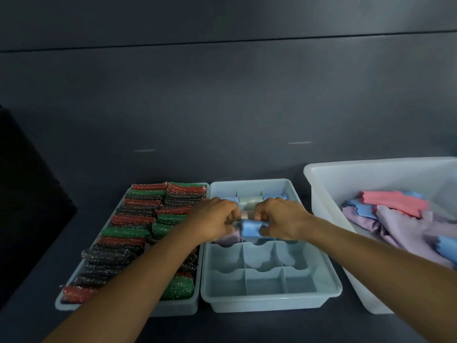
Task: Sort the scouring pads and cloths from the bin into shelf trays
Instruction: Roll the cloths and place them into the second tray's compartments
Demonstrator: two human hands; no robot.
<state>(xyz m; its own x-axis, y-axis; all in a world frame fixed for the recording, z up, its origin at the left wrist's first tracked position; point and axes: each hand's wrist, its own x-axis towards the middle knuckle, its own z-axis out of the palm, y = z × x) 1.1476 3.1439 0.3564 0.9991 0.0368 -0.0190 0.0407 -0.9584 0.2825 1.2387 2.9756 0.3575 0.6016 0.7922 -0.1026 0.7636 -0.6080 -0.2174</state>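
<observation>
A rolled blue cloth (251,229) is held over the middle of the divided grey tray (269,303). My left hand (215,219) grips its left end and my right hand (282,219) grips its right end. Rolled cloths, blue, pale green and lilac, fill the tray's far compartments; the near compartments hold nothing. To the left, a tray (59,304) is packed with red, green and black scouring pads (133,219). At the right stands a white bin (329,194) with loose pink, blue and lilac cloths (400,216).
All three containers sit side by side on a dark shelf surface (222,328), with a dark wall panel behind. A black object (29,206) stands at the far left.
</observation>
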